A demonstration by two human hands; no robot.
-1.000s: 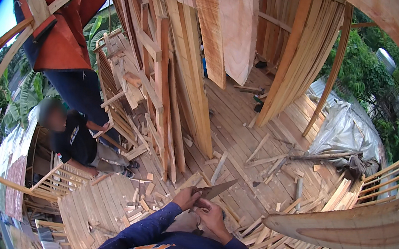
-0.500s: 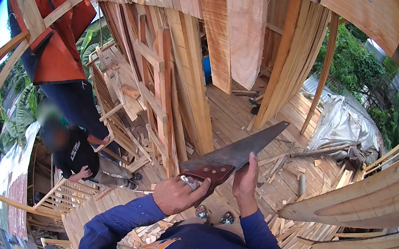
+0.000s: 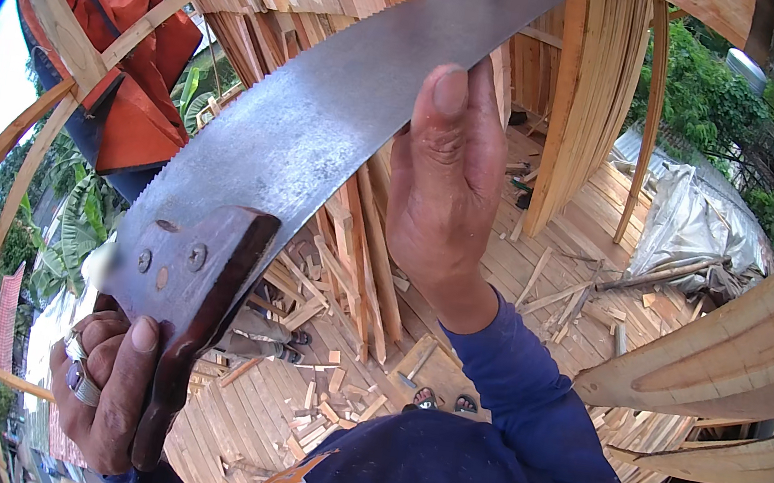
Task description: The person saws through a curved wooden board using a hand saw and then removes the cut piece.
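A hand saw (image 3: 264, 137) is raised close in front of me, its grey blade slanting from the lower left up to the top right. Its toothed edge lies along the upper left side. My left hand (image 3: 99, 389), with rings on its fingers, is closed round the dark brown wooden handle (image 3: 192, 314), which has screws through it. Farther up, my right hand (image 3: 447, 191) holds the blade at its smooth back edge. The thumb shows upright in front, while its fingers are largely hidden.
Upright boards (image 3: 575, 110) stand ahead. Wood scraps (image 3: 335, 411) and a hammer (image 3: 417, 363) lie on the plank floor near my feet. Curved planks (image 3: 716, 343) rise at right, with a silver tarp (image 3: 691, 233) beyond. A person's legs (image 3: 262, 333) show behind the saw.
The saw has come up much closer to me, and its handle has swung to the lower left with my left hand. My right hand has risen along with the blade.
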